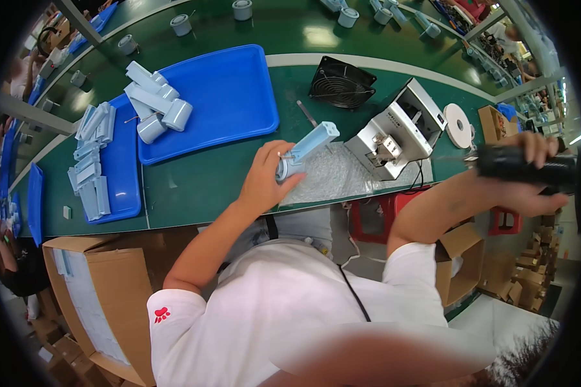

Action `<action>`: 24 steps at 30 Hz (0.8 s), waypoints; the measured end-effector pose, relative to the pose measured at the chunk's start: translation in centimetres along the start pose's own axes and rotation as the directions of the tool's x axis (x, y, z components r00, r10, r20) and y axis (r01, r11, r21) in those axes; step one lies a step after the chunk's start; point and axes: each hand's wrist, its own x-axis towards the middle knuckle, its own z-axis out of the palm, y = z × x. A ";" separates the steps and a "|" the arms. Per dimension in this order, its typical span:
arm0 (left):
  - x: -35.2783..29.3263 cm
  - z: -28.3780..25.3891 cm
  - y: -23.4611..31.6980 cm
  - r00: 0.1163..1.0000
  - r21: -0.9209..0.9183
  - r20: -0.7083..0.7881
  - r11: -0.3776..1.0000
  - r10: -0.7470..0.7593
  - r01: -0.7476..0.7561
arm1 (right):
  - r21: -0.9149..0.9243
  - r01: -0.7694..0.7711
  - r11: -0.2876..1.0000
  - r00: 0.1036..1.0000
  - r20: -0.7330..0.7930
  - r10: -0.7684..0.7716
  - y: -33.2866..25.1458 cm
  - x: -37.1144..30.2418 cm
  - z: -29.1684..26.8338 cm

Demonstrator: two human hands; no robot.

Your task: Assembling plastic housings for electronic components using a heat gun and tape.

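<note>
My left hand [265, 175] is closed round the cylindrical base of a light-blue plastic part [313, 143], whose long handle points up and to the right. Below it, a sheet of bubble wrap [332, 173] lies on the green bench. Out at the far right, my right hand [534, 193] grips a black electric screwdriver [523, 164], somewhat blurred, its thin bit pointing left. Between the two hands stands a metal-cased screw feeder [394, 138].
Two blue trays [239, 97] on the left carry several light-blue parts [158, 97]. A black fan [342, 82] stands behind the bench's middle, and a white reel [457, 126] lies right of the feeder. Open cartons [119, 277] flank me; beyond runs a green conveyor [284, 32].
</note>
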 end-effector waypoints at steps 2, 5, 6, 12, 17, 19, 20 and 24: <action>0.4 -1.4 -0.7 0.999 -0.012 0.024 0.999 -0.034 0.034 | -0.291 0.014 0.957 0.985 -0.161 -0.063 -0.2 3.9 -3.3; 3.2 -4.0 -1.1 0.991 -0.010 -0.068 0.993 0.118 -0.119 | -0.573 -0.092 0.814 0.975 -0.218 -0.043 3.0 5.3 -7.5; 4.5 -4.6 -1.6 0.993 0.006 -0.072 0.996 0.091 -0.091 | -0.555 -0.118 0.823 0.973 -0.231 -0.016 3.7 5.3 -9.3; 7.5 -6.8 -3.2 0.961 -0.075 -0.193 0.974 0.196 -0.214 | -0.664 -0.259 0.701 0.953 -0.295 0.073 6.2 3.4 -12.9; 7.0 -7.1 -4.0 0.956 -0.105 -0.209 0.967 0.208 -0.233 | -0.732 -0.251 0.634 0.968 -0.209 0.142 6.4 1.9 -11.0; 6.8 -6.8 -3.3 0.951 -0.119 -0.224 0.962 0.214 -0.244 | -0.776 -0.219 0.592 0.975 -0.202 0.096 6.0 1.2 -9.1; 6.7 -6.7 -2.9 0.950 -0.128 -0.234 0.962 0.205 -0.239 | -0.761 -0.209 0.614 0.976 -0.196 0.090 5.6 1.0 -8.4; 6.6 -7.0 -2.0 0.930 -0.076 -0.239 0.949 0.280 -0.305 | -0.988 0.151 -0.016 0.937 0.148 -0.316 5.9 -1.9 -2.0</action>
